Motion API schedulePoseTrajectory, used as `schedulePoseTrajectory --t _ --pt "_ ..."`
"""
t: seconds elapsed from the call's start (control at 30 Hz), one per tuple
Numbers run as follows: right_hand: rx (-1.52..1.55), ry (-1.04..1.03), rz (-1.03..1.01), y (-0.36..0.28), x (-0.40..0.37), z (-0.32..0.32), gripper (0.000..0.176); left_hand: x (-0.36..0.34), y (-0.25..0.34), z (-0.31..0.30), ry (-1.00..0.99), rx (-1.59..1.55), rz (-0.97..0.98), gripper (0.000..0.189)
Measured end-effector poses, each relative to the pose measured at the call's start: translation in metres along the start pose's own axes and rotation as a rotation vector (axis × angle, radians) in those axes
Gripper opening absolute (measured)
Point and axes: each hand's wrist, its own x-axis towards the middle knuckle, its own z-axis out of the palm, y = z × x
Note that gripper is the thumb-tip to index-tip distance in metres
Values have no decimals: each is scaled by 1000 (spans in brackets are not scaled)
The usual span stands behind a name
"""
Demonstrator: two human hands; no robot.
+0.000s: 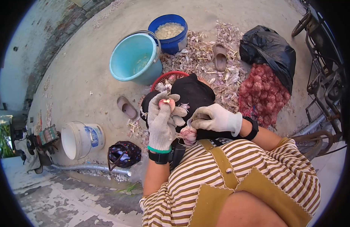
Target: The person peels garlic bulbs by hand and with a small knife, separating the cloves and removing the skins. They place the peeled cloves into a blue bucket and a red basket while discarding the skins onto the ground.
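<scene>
My left hand (162,123), in a pale knitted glove with a green cuff, holds a reddish garlic piece (167,103) up between its fingers, pale cut spots showing on it. To the right, my right hand (214,118) wears a white glove, its fingers pinched together above a purple-striped garlic bulb (188,135). What those fingers hold is too small to make out. The bulb rests near my lap, close to the waist of the striped shirt. Beyond my knees stands a red basket (156,82) with garlic bulbs in it.
A light blue bucket (152,72), a blue bucket of peeled cloves (178,46), a white bucket (95,138) and a dark patterned bag (124,154) stand around. Garlic skins (229,85) cover the floor near a slipper (220,57), a red net sack (263,94) and a black bag (267,45).
</scene>
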Motion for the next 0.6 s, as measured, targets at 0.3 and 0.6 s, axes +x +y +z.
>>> schedulePoseTrajectory --t 0.3,0.6 --pt "469 -56 200 -32 9 -22 40 0 -12 12 72 489 167 26" --pt "46 31 109 -28 22 -28 45 -5 -2 9 55 677 55 41"
